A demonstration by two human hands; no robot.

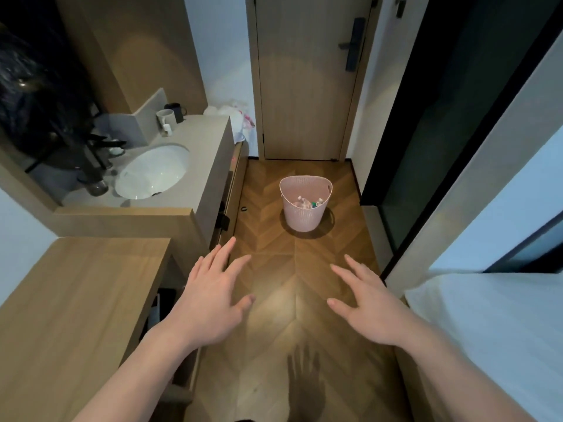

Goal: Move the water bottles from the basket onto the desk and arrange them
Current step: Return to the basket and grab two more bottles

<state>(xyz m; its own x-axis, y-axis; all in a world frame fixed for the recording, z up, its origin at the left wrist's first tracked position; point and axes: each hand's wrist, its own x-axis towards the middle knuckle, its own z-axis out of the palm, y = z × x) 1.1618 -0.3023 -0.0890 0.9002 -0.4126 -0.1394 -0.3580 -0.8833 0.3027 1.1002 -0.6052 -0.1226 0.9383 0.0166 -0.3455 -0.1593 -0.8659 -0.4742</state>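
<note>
Reaching forward with both palms down, fingers spread, holding nothing.
Far beyond the left hand (213, 296) and right hand (367, 303), water bottles (307, 203) lie inside the pink basket (304, 219) on the floor; the desk (70, 300) stands near left.

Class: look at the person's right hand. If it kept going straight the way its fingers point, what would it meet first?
Probably the pink basket on the floor. The right hand is open, fingers aimed forward and slightly leftward; only bare floor shows between. Depth is unclear, so it might pass beside the basket.
</note>
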